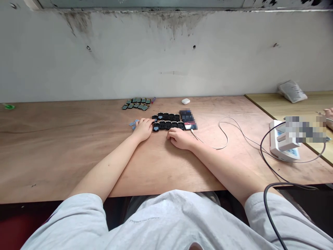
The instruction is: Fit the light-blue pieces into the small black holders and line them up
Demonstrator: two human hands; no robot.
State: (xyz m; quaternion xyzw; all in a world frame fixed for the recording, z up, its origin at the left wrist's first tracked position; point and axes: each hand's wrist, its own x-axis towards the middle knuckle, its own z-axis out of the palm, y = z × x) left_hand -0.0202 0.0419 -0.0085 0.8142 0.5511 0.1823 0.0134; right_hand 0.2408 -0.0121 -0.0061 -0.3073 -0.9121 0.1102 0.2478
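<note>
My left hand [143, 129] lies at the left end of two rows of small black plastic cases, its fingers stretched forward. Its index fingertip touches the leftmost case of the back row [155, 118], where a light blue pad shows. Beside and partly under this hand are loose light blue pads [134, 124]. The leftmost case of the front row [155, 127] also bears a blue pad, as does one more in the back row [160, 116]. My right hand [179, 137] rests on the table just in front of the front row, its fingers curled in with nothing visible in them.
Small screen modules [136, 103] lie in two rows at the back, beside a purple-handled tool [153, 100]. A white earbud case [185, 101] sits near the wall. A white cable [223, 147] runs from a blurred phone [187, 118] toward a power strip [275, 139]. Another person's hand [329, 113] shows far right.
</note>
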